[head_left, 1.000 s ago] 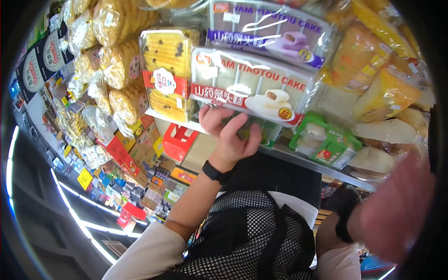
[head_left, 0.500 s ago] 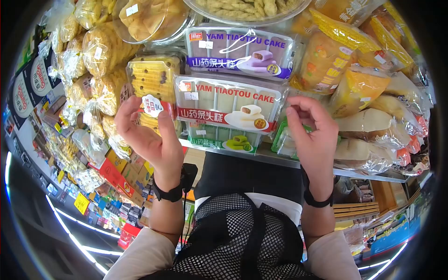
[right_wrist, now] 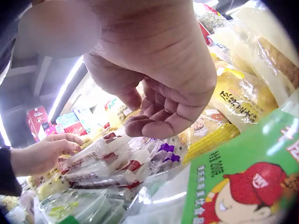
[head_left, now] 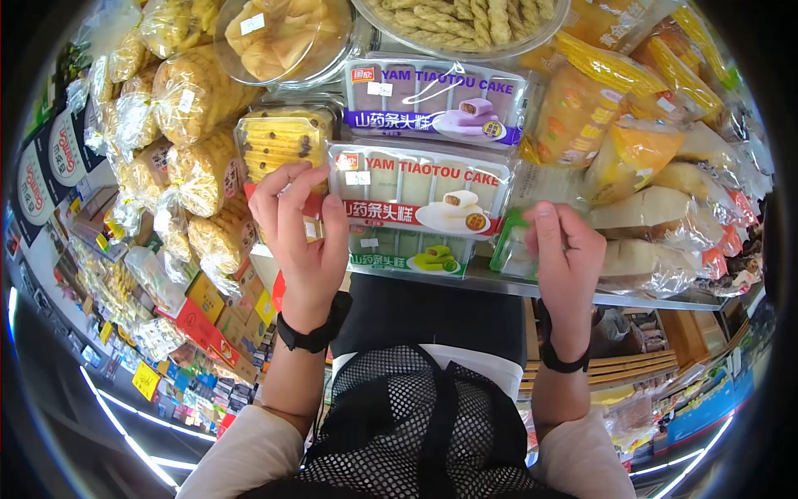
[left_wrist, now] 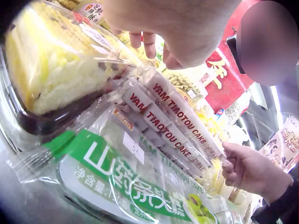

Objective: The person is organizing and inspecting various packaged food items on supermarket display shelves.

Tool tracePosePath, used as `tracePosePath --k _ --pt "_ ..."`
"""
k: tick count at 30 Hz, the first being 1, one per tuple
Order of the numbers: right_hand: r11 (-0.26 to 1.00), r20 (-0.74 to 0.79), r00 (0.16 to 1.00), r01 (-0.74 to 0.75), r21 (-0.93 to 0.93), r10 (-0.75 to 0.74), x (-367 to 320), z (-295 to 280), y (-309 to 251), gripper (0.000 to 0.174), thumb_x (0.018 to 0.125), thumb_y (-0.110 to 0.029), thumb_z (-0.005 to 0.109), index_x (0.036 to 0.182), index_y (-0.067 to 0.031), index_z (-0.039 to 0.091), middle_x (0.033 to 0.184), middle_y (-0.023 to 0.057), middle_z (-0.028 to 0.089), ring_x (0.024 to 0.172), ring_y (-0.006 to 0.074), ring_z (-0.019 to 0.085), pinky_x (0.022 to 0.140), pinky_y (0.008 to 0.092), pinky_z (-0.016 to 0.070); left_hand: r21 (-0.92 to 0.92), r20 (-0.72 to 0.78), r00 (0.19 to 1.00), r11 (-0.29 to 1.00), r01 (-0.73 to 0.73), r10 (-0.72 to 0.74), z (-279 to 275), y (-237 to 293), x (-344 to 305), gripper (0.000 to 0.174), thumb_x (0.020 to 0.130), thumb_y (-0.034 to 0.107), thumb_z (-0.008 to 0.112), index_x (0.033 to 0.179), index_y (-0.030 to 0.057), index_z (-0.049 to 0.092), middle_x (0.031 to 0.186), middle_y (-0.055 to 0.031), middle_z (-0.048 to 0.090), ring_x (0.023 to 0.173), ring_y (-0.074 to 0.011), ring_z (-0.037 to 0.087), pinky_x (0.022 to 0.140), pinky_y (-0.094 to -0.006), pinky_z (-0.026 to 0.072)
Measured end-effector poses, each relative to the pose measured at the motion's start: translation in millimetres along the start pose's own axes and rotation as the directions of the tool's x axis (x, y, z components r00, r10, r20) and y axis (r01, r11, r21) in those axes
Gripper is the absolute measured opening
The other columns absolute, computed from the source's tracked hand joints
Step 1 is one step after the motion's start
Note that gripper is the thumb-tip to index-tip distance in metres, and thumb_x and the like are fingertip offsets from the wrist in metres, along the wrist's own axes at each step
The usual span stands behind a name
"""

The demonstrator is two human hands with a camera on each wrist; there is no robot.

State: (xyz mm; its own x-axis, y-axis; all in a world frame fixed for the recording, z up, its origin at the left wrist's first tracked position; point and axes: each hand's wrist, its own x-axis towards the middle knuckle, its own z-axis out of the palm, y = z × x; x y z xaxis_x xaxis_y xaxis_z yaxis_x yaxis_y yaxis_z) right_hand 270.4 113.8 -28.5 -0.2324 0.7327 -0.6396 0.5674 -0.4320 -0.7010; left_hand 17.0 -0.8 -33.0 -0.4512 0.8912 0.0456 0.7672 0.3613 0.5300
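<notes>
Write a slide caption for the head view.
Left hand and right hand flank a red-banded yam cake pack, between a purple pack and a green pack.

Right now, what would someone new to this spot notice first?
Probably the red-banded cake pack in the middle, its big "YAM TIAOTOU CAKE" lettering framed by the left hand and right hand. Next, its purple-banded twin just beyond it and the green-banded pack on the near side. The round tub of twisted pastries also stands out at the far edge.
</notes>
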Motion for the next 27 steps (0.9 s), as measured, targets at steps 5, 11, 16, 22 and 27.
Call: tracePosePath --k 5,11,16,22,27 --pt "0.97 -0.152 0.959 0.243 0.008 -0.239 -0.5 6.9 -16.7 0.022 0.095 -0.011 0.065 0.112 0.0032 0.068 0.093 0.0108 0.069 0.079 0.0132 0.064 0.074 0.0269 0.0516 -0.102 0.038 0.999 0.994 -0.029 0.033 -14.8 9.7 9.0 0.032 0.084 -0.003 0.063 0.115 0.0021 0.065 0.122 -0.0162 0.061 0.113 -0.0301 0.056 0.097 -0.0395 0.0446" --pt "0.951 -0.171 0.938 0.282 -0.124 -0.301 33.9 14.4 -22.6 0.046 0.094 -0.024 0.066 0.128 0.0056 0.058 0.115 0.0235 0.068 0.106 0.0329 0.067 0.09 0.0393 0.052 -0.115 0.196 0.974 0.989 -0.09 0.112 -11.1 20.1 51.8 0.041 0.087 0.008 0.063 0.127 0.0025 0.059 0.131 -0.0192 0.057 0.118 -0.038 0.054 0.102 -0.0446 0.0434" --pt "0.978 -0.086 0.978 0.181 -0.102 -0.19 57.6 25.5 -27.4 0.067 0.093 -0.038 0.064 0.137 0.0109 0.047 0.119 0.0313 0.064 0.113 0.0416 0.064 0.094 0.0431 0.0503 -0.047 0.326 0.916 0.972 -0.23 0.233 1.0 21.5 83.6 0.044 0.09 0.013 0.065 0.132 0.0032 0.057 0.134 -0.019 0.055 0.123 -0.0375 0.052 0.105 -0.0436 0.0414" --pt "0.992 -0.046 0.992 0.114 -0.05 -0.116 67.0 45.6 -26.9 0.078 0.089 -0.037 0.067 0.143 0.0107 0.038 0.119 0.0345 0.063 0.113 0.0426 0.063 0.096 0.0415 0.0492 -0.038 0.402 0.906 0.991 -0.13 0.134 3.1 29.0 91.7 0.041 0.091 0.014 0.065 0.131 0.0053 0.059 0.129 -0.0178 0.055 0.121 -0.0372 0.052 0.104 -0.0447 0.0416" --pt "0.946 -0.149 0.964 0.247 0.208 -0.219 75.6 57.6 -15.8 0.077 0.083 -0.026 0.077 0.138 0.0142 0.041 0.116 0.0268 0.066 0.1 0.0313 0.069 0.089 0.0381 0.0524 -0.057 0.423 0.857 0.953 -0.299 0.294 0.7 16.0 82.9 0.04 0.088 0.014 0.067 0.126 0.0057 0.062 0.127 -0.0156 0.055 0.12 -0.0369 0.051 0.103 -0.0465 0.0415"
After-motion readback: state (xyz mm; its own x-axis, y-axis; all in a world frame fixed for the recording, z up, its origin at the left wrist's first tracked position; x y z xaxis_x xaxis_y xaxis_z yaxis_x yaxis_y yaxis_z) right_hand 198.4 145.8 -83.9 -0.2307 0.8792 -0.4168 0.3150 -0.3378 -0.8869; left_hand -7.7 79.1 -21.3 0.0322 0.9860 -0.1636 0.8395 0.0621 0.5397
